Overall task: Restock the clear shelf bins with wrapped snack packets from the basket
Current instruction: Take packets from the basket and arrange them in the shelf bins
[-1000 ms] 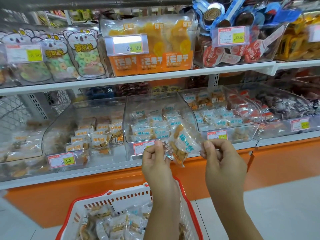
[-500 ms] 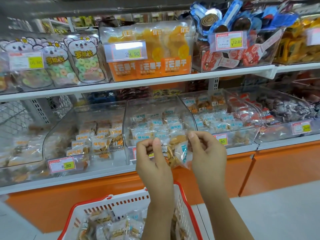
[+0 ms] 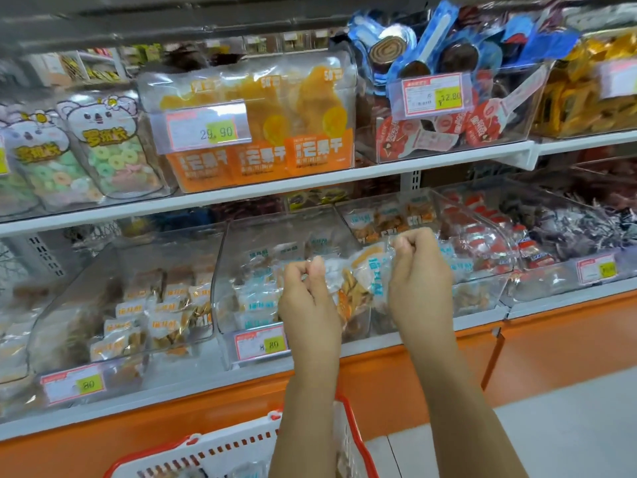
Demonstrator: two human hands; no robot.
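I am pinching a wrapped snack packet (image 3: 360, 282) between my left hand (image 3: 308, 300) and my right hand (image 3: 418, 277), each gripping 1 edge; I am holding it in front of the middle clear bin (image 3: 238, 257); the red-rimmed basket (image 3: 220, 455) is sitting below my forearms.

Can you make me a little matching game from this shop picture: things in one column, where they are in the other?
1 packet
2 basket
3 mango bags
4 ring sweets

A upper shelf, far left
B pinched by left hand and right hand
C bottom edge, below both hands
D upper shelf, behind 29.90 tag

Pairs: 1-B, 2-C, 3-D, 4-A
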